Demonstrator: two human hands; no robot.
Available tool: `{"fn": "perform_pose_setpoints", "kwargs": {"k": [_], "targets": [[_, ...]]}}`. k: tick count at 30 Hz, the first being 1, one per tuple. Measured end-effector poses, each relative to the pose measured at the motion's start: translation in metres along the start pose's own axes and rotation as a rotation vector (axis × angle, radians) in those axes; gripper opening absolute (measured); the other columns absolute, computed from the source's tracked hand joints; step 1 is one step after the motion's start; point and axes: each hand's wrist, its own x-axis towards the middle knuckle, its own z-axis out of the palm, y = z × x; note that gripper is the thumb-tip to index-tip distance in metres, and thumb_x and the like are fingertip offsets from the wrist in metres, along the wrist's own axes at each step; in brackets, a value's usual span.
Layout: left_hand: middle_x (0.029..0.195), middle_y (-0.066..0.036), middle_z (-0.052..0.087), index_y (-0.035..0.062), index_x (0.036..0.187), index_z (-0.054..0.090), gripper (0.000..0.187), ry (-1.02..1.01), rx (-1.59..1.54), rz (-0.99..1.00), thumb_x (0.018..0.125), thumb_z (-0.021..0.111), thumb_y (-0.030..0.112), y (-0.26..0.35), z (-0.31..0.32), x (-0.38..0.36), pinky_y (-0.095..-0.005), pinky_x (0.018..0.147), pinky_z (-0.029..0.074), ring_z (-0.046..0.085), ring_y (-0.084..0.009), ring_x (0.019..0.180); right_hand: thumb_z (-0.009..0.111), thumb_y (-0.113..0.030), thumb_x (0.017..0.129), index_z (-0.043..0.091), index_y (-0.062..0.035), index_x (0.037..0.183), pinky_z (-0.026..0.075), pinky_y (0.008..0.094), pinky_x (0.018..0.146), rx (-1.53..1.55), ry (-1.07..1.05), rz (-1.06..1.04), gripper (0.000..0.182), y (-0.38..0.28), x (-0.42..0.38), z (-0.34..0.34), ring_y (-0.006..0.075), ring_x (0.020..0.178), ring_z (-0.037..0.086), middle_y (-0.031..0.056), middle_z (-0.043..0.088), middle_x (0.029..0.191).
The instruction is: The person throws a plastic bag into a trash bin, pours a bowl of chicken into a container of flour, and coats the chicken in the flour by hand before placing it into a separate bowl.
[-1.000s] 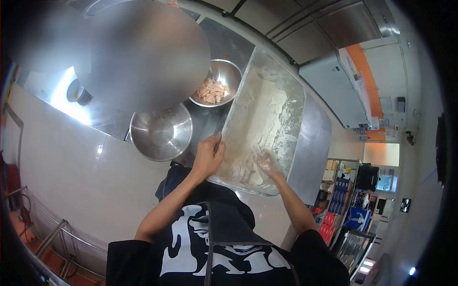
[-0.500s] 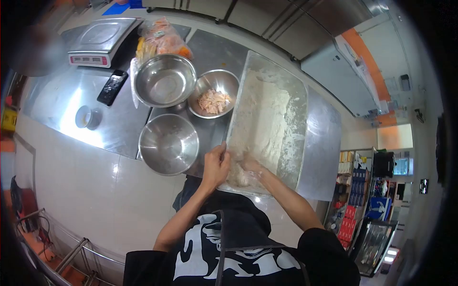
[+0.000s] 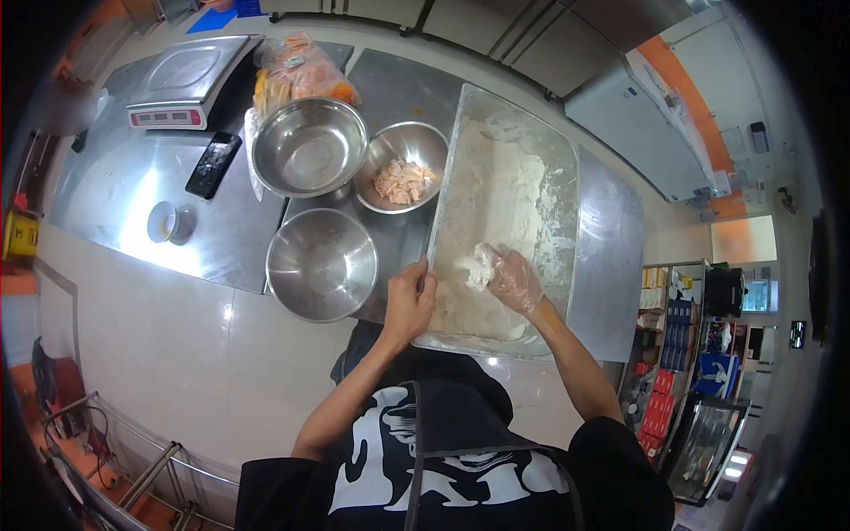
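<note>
A deep rectangular metal tub [image 3: 564,239] holds whitish powder [image 3: 500,190] that looks like flour, spread over its bottom. My left hand [image 3: 410,303] is bare and closed on the tub's near left rim. Over the near half of the tub is my right hand [image 3: 516,281], in a clear plastic glove. Its fingers are closed around a ragged clump coated in white powder [image 3: 479,268]; what lies under the coating cannot be made out. Left of the tub, a metal bowl [image 3: 422,140] holds small pale-pink pieces that look like raw meat [image 3: 404,181].
Two more metal bowls, one upper [image 3: 310,146] and one lower [image 3: 321,265], stand further left. Behind them lie bags of orange and yellow food [image 3: 310,71]. A scale [image 3: 186,75], a phone [image 3: 213,165] and a small cup [image 3: 170,223] are on the left table.
My right hand has risen from the powder at the tub's near end and moved up and right, with the white-coated clump in its fingers. My left hand keeps hold of the rim.
</note>
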Motion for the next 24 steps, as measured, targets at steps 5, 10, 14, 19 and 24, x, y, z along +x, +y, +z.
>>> {"fn": "perform_pose_setpoints", "kwargs": {"k": [5, 10, 14, 19, 24], "targets": [[0.068, -0.024, 0.052, -0.012, 0.102, 0.06, 0.027, 0.022, -0.006, 0.026, 0.092, 0.054, 0.012, -0.001, 0.001, 0.0, -0.04, 0.055, 0.039, 0.049, -0.0278, 0.055, 0.066, -0.003, 0.077, 0.024, -0.0081, 0.153, 0.049, 0.0438, 0.099, 0.266, -0.167, -0.355, 0.087, -0.003, 0.016, -0.034, 0.0386, 0.128, 0.047, 0.0219, 0.026, 0.154], [0.066, -0.022, 0.049, -0.0126, 0.1, 0.06, 0.027, 0.028, 0.001, 0.015, 0.093, 0.054, 0.013, 0.001, 0.002, 0.0, -0.0386, 0.054, 0.037, 0.046, -0.0252, 0.054, 0.067, -0.004, 0.08, 0.031, -0.0081, 0.151, 0.029, 0.0478, 0.115, 1.57, -0.546, -0.148, 0.08, 0.041, 0.058, 0.032, 0.0278, 0.14, 0.033, 0.0145, 0.026, 0.158], [0.065, -0.021, 0.046, -0.0126, 0.099, 0.059, 0.026, 0.011, 0.011, -0.014, 0.092, 0.054, 0.012, 0.003, 0.002, 0.0, -0.0373, 0.053, 0.036, 0.044, -0.0219, 0.054, 0.066, -0.023, 0.087, 0.039, -0.0074, 0.147, 0.024, 0.0483, 0.117, 0.871, -0.086, -0.001, 0.067, 0.043, 0.072, 0.118, 0.0322, 0.141, 0.033, 0.0166, 0.029, 0.157], [0.063, -0.02, 0.044, -0.0113, 0.096, 0.059, 0.023, 0.0, 0.003, 0.012, 0.091, 0.053, 0.011, -0.008, 0.005, 0.0, -0.0362, 0.052, 0.035, 0.042, -0.0188, 0.054, 0.059, -0.037, 0.091, 0.045, -0.0071, 0.143, 0.023, 0.0462, 0.118, 0.318, 0.129, -0.401, 0.061, -0.002, 0.027, 0.157, 0.0356, 0.14, 0.033, 0.0214, 0.034, 0.153], [0.061, -0.018, 0.043, -0.0105, 0.091, 0.058, 0.021, 0.016, 0.047, -0.004, 0.09, 0.054, 0.01, -0.012, 0.006, 0.0, -0.0352, 0.052, 0.035, 0.04, -0.0166, 0.055, 0.07, -0.026, 0.082, 0.048, -0.011, 0.141, 0.042, 0.0444, 0.105, 0.571, 0.039, -0.453, 0.065, -0.005, -0.014, 0.165, 0.0376, 0.121, 0.052, 0.0207, 0.054, 0.13]]}}
